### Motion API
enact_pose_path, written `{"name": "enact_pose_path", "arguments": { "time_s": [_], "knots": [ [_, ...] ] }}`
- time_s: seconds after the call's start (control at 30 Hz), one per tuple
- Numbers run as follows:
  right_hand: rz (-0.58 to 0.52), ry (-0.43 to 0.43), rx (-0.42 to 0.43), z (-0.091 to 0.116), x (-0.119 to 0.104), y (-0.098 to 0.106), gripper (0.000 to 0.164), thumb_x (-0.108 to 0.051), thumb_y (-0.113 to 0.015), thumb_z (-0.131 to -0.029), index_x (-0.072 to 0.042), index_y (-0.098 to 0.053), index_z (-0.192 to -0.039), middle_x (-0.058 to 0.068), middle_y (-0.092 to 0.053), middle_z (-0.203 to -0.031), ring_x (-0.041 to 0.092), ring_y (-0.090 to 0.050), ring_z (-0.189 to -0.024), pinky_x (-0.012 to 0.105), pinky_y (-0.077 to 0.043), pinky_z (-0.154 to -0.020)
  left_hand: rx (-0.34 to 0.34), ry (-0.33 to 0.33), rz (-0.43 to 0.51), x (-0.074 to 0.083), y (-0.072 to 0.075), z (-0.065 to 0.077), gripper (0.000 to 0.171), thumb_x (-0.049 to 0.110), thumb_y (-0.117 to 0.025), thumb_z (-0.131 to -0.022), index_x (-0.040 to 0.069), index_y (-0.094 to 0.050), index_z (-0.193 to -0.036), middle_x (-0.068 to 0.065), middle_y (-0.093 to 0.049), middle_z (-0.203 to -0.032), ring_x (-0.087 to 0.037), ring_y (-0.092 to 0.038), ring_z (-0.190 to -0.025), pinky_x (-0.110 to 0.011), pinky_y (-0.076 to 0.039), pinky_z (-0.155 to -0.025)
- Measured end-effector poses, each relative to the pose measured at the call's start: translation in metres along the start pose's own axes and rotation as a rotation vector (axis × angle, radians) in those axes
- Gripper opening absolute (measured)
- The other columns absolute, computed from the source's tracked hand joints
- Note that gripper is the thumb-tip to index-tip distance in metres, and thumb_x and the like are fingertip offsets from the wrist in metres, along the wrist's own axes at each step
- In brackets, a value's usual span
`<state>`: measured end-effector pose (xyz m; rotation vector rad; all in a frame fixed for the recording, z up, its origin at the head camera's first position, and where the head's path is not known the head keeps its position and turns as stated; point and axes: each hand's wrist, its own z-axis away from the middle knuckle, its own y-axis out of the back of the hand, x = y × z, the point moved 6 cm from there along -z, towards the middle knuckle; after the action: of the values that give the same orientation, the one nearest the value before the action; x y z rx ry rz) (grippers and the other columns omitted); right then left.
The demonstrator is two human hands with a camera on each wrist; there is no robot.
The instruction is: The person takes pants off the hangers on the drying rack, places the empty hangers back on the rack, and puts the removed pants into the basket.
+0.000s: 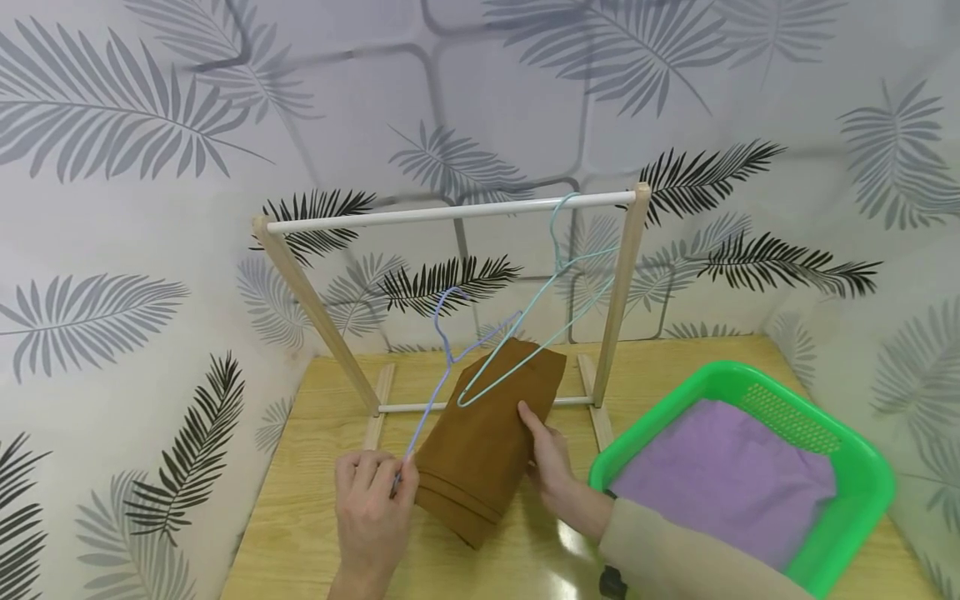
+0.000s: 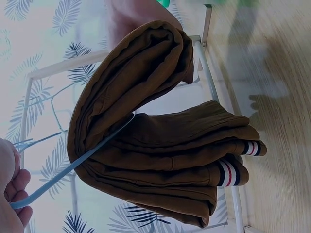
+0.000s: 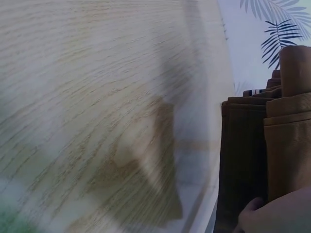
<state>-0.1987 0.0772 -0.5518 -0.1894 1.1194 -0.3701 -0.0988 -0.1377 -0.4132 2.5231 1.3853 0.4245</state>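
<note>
A thin blue hanger (image 1: 450,360) is pinched at its lower left end by my left hand (image 1: 372,504). Over its bar hangs a folded brown garment (image 1: 480,433), doubled around the bar in the left wrist view. White, navy and red striped bands (image 2: 229,173) show at its layered edges. My right hand (image 1: 555,471) holds the garment's right side, thumb on the front face and the other fingers behind it. A mint-green hanger (image 1: 560,268) hangs from the rack's top rod, overlapping the brown cloth in the head view.
The small rack has a white rod (image 1: 450,213) between wooden posts (image 1: 621,292) and stands on a wood-grain table (image 1: 292,533). At the right is a green basket (image 1: 862,475) with purple cloth (image 1: 727,475) inside. Leaf-patterned wall covering (image 1: 510,108) rises close behind the rack.
</note>
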Motion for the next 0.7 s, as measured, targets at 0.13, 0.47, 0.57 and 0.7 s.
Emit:
{"name": "enact_pose_path", "arguments": {
  "time_s": [0.13,0.47,0.57,0.7],
  "knots": [
    [-0.031,0.009,0.011,-0.0068,0.0032,0.0000,0.070,-0.057,-0.069,-0.097,-0.003,-0.053,-0.139,-0.004,-0.071,-0.111,0.013,-0.068,-0.099,0.033,-0.055,-0.094,-0.004,0.002,0.002,0.0012,-0.0009,0.0004,0.052,0.023,-0.052,-0.110,0.001,-0.063,-0.064,-0.009,-0.062,-0.072,-0.026,-0.050,-0.077,-0.026,-0.041,-0.066],
    [-0.061,0.015,0.032,-0.0086,0.0054,-0.0028,0.073,-0.060,-0.073,-0.092,-0.007,-0.054,-0.140,-0.007,-0.072,-0.107,0.012,-0.070,-0.096,0.031,-0.058,-0.086,-0.001,0.011,0.016,0.0020,-0.0006,0.0006,0.051,0.022,-0.052,-0.109,0.002,-0.062,-0.063,-0.009,-0.062,-0.071,-0.027,-0.050,-0.077,-0.027,-0.041,-0.067],
    [-0.059,0.008,0.063,-0.0073,0.0053,-0.0015,0.074,-0.060,-0.075,-0.090,-0.007,-0.055,-0.136,-0.006,-0.073,-0.102,0.012,-0.071,-0.091,0.031,-0.059,-0.083,-0.002,0.013,0.008,0.0018,-0.0004,0.0007,0.051,0.022,-0.053,-0.109,0.002,-0.061,-0.063,-0.009,-0.062,-0.071,-0.027,-0.050,-0.077,-0.028,-0.041,-0.068],
    [-0.050,-0.010,0.094,-0.0050,0.0058,0.0012,0.073,-0.063,-0.077,-0.088,-0.008,-0.056,-0.132,-0.007,-0.073,-0.097,0.012,-0.071,-0.087,0.031,-0.059,-0.079,-0.005,0.021,0.009,0.0012,0.0002,0.0018,0.051,0.023,-0.053,-0.110,0.003,-0.061,-0.063,-0.009,-0.062,-0.071,-0.027,-0.049,-0.078,-0.029,-0.041,-0.068]
  ]
}}
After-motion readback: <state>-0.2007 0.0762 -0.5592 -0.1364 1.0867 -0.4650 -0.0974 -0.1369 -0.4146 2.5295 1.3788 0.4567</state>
